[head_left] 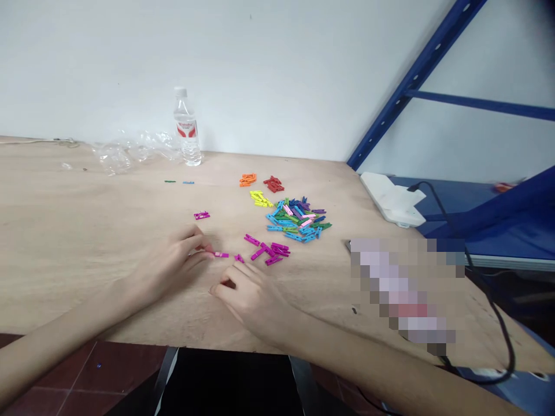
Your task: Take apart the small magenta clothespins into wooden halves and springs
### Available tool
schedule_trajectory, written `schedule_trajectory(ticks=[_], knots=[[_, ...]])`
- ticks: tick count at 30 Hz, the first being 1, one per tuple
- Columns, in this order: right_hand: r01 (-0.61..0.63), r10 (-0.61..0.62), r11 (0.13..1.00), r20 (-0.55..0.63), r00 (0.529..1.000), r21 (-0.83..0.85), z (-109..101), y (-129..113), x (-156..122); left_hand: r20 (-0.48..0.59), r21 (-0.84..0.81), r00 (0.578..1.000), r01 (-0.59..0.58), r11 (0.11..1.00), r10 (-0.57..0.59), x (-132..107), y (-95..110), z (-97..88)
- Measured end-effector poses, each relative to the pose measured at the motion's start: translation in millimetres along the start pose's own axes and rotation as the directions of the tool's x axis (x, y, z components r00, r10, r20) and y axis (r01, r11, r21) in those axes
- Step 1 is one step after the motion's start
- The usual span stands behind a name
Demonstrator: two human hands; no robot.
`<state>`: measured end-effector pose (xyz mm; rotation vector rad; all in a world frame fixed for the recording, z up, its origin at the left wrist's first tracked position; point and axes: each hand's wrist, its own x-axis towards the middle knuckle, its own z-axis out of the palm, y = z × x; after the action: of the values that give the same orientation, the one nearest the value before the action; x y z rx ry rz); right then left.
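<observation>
My left hand (184,254) pinches a magenta clothespin (222,255) between thumb and fingertips, just above the table. Close beside it my right hand (249,292) rests on the tabletop with its fingers curled in; whatever it may hold is hidden. Another magenta clothespin (239,258) lies right beyond its knuckles. A loose heap of magenta clothespins (269,251) is to the right of that. Farther back, a small magenta group (202,215) lies by itself, behind my left hand.
A mixed heap of clothespins (297,219) lies right of centre, with yellow (261,199), orange (248,179) and red (274,184) groups behind. A green pin (170,181) and a blue pin (188,182) lie near the water bottle (187,130), crumpled plastic (125,153) and a white device (392,199).
</observation>
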<state>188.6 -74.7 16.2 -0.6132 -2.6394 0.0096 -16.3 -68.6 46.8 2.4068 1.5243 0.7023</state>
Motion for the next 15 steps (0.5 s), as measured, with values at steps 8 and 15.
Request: schedule_trajectory(ticks=[8, 15], knots=[[-0.007, 0.015, 0.998, -0.142, 0.99, 0.055, -1, -11, -5, 0.011, 0.02, 0.999, 0.046, 0.999, -0.046, -51, -12, 11.3], [-0.301, 0.301, 0.954, -0.099, 0.949, 0.011, -23, 10, -13, 0.097, -0.049, 0.995, -0.001, 0.999, 0.006, -37, 11, 4.7]])
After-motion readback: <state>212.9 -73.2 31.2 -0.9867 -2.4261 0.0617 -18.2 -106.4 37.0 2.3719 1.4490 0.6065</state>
